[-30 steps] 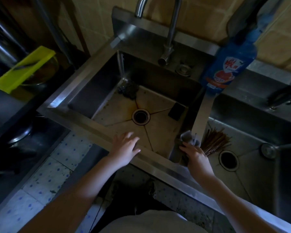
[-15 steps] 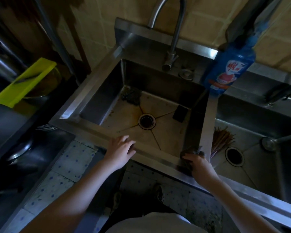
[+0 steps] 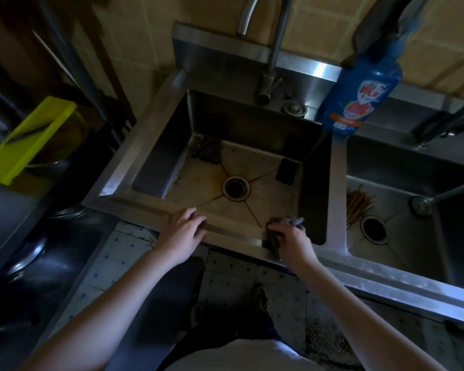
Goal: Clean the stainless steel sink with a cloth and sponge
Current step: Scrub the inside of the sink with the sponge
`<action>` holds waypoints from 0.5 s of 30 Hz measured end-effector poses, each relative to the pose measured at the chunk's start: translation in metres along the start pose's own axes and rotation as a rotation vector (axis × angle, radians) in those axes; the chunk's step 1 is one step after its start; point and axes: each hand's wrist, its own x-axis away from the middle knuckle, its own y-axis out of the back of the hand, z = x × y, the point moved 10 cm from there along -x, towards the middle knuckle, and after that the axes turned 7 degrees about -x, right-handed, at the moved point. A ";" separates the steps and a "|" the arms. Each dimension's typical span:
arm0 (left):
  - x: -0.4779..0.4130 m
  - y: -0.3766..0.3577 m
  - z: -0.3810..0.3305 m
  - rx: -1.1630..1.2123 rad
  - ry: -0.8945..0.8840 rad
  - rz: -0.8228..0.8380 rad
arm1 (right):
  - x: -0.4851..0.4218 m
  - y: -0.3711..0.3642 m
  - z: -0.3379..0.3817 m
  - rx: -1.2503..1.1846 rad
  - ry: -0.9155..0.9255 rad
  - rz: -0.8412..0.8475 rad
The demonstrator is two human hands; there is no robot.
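Observation:
A double stainless steel sink fills the view; its left basin (image 3: 156,167) has a stained floor and a round drain (image 3: 236,188). My right hand (image 3: 292,241) is closed on a dark cloth (image 3: 275,238) and presses it on the front rim near the basin's right corner. My left hand (image 3: 184,228) rests flat on the front rim, fingers spread, holding nothing. A dark sponge (image 3: 287,171) lies at the basin's right side. A dark scrubber wad (image 3: 206,149) sits in the back left corner.
A blue detergent bottle (image 3: 359,100) stands on the divider behind the basins, beside the tap (image 3: 268,84). The right basin (image 3: 413,236) holds a bundle of chopsticks (image 3: 358,207) and a drain. A yellow-green board (image 3: 27,143) lies on the left counter.
My right hand with the cloth slid leftward from the divider between the basins onto the front rim. The left hand stayed on the rim. The camera view shifted.

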 end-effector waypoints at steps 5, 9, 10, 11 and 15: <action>0.008 0.009 0.027 0.002 0.044 -0.023 | -0.011 -0.028 0.058 -0.039 0.082 0.024; 0.015 0.017 0.055 0.016 0.101 -0.051 | -0.027 -0.048 0.091 -0.065 0.121 0.047; 0.017 0.020 0.061 0.026 0.116 -0.063 | -0.033 -0.055 0.098 -0.077 0.125 0.061; 0.018 0.024 0.068 0.030 0.131 -0.075 | -0.038 -0.061 0.105 -0.087 0.131 0.075; 0.023 0.041 0.091 0.032 0.167 -0.108 | -0.061 -0.089 0.134 -0.106 0.161 0.132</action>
